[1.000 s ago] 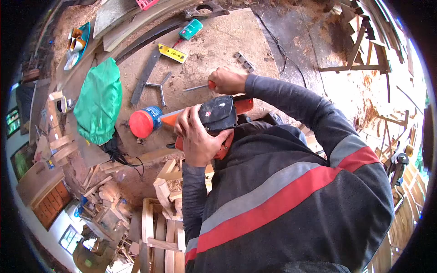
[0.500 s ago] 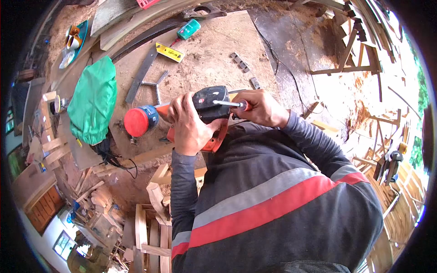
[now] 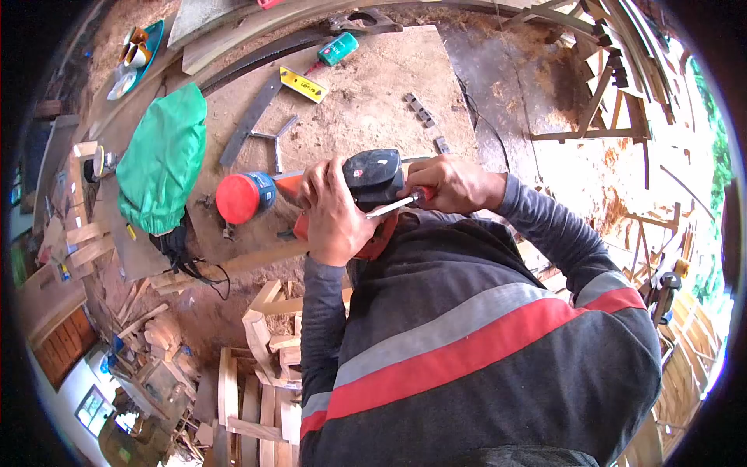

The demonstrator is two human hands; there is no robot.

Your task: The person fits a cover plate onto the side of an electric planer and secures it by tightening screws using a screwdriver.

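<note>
An orange-and-black power tool [image 3: 372, 175] is held close against my chest, above the work board. My left hand [image 3: 336, 222] is closed around its orange body, with the fingers over the top. In my right hand [image 3: 463, 185] is a screwdriver [image 3: 395, 205] with a red handle. Its metal shaft points left and slightly down along the near side of the black housing, and the tip ends by my left hand. Whether the tip touches a screw cannot be seen. Just left of the tool stands a jar with a red lid [image 3: 238, 198] and a blue label.
On the sawdust-covered board [image 3: 350, 109] lie a try square with a yellow handle [image 3: 302, 84], a three-armed wrench [image 3: 276, 140], a green bottle [image 3: 338, 49] and small metal blocks [image 3: 420, 110]. A green bag [image 3: 165, 159] with black cord is at left. Wood pieces [image 3: 268, 335] are stacked below.
The screwdriver has come down from across the black housing to its near side, its shaft now tilted toward my left hand. My left hand still grips the tool. The whole view has shifted slightly.
</note>
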